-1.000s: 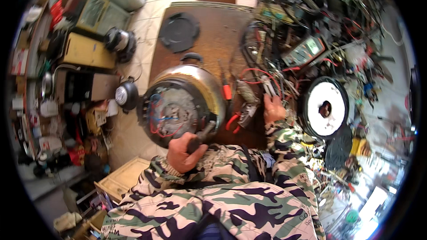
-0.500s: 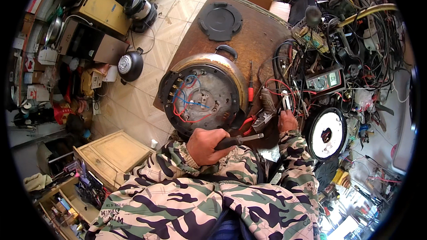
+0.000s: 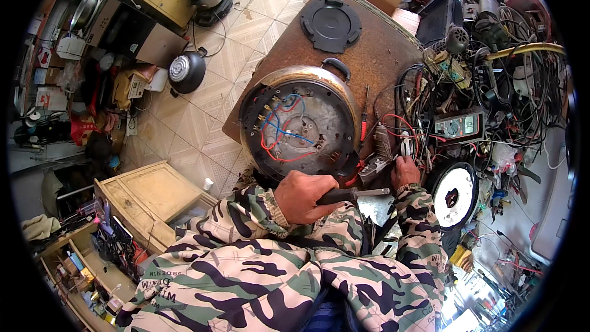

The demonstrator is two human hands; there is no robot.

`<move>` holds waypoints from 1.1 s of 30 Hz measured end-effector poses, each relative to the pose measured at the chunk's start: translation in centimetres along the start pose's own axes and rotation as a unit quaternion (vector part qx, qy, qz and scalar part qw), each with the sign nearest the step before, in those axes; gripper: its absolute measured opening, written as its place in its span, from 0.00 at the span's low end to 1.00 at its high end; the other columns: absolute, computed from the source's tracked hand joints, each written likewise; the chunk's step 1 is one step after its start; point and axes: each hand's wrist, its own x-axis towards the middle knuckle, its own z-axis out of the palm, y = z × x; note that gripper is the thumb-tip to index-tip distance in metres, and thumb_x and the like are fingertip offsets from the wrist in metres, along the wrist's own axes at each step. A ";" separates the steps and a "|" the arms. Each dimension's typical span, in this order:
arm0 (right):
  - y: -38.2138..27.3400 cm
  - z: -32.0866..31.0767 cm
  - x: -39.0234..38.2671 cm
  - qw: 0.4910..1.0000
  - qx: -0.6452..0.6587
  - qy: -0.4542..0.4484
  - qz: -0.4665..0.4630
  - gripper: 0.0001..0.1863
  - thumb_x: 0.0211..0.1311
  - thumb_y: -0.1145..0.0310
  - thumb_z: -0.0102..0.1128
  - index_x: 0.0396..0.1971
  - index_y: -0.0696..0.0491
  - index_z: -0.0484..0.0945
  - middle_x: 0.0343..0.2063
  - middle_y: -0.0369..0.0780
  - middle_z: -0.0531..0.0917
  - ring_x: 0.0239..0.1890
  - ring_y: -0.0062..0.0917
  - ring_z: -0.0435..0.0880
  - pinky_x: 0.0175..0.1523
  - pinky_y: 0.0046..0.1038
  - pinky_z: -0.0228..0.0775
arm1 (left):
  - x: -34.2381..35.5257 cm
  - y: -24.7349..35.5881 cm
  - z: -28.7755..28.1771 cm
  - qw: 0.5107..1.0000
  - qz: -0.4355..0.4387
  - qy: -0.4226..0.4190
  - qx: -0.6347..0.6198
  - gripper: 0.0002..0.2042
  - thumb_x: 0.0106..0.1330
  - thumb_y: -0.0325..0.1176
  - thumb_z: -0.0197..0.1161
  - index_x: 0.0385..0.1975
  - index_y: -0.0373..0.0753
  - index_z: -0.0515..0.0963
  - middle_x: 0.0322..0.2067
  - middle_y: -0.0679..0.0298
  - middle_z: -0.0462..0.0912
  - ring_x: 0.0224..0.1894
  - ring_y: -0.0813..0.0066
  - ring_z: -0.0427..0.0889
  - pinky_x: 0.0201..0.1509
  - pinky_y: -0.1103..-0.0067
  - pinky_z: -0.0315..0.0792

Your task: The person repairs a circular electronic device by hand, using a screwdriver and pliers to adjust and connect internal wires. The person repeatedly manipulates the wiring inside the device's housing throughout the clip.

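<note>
My left hand (image 3: 304, 197) is closed round the dark handle of a screwdriver-like tool (image 3: 372, 192), its thick metal shaft pointing right. Just beyond it lies an upturned round electric pan (image 3: 335, 120) with its underside open. Blue and red wires (image 3: 278, 129) run across the bare metal inside, joined to terminals at the left rim. My right hand (image 3: 405, 173) is by the wire pile, fingers closed at a silver two-pronged metal tool (image 3: 405, 142); the grip itself is partly hidden. Red-handled pliers (image 3: 353, 179) and a grey metal-cased part (image 3: 376, 163) lie between the hands.
A red screwdriver (image 3: 364, 128) lies right of the pan. Behind it rests a black round cover (image 3: 332, 24) on the brown bench (image 3: 276, 43). A multimeter (image 3: 458, 126) and tangled cables crowd the right side. A black-rimmed white disc (image 3: 455, 195) stands near my right forearm.
The view has shifted, so bench and hands sit a little further right and lower in the picture. Both hands keep nearly the same pose, the left still round its tool.
</note>
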 end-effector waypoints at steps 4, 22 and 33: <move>-0.3 -1.9 -0.4 0.974 0.196 0.067 0.097 0.13 0.60 0.71 0.72 0.42 0.57 0.82 0.33 0.46 0.87 0.30 0.37 0.89 0.38 0.35 0.81 | -0.1 -0.2 -0.1 1.000 -0.002 -0.002 -0.014 0.17 0.67 0.45 0.78 0.40 0.39 0.80 0.30 0.55 0.86 0.32 0.47 0.87 0.33 0.61 0.77; -17.7 -19.1 -3.3 0.683 0.730 0.014 0.009 0.11 0.73 0.84 0.64 0.53 0.65 0.79 0.48 0.47 0.89 0.51 0.28 0.89 0.57 0.33 0.85 | -0.2 -0.2 -0.4 1.000 -0.015 0.007 -0.015 0.17 0.66 0.46 0.78 0.41 0.40 0.83 0.31 0.54 0.86 0.33 0.46 0.88 0.35 0.61 0.79; -17.0 -20.4 -3.5 0.744 0.660 0.075 0.068 0.18 0.66 0.84 0.73 0.54 0.61 0.85 0.41 0.45 0.89 0.40 0.27 0.89 0.48 0.29 0.83 | 0.3 -0.2 -0.2 1.000 0.004 0.015 -0.015 0.16 0.63 0.40 0.80 0.41 0.35 0.84 0.27 0.53 0.86 0.29 0.49 0.89 0.32 0.65 0.80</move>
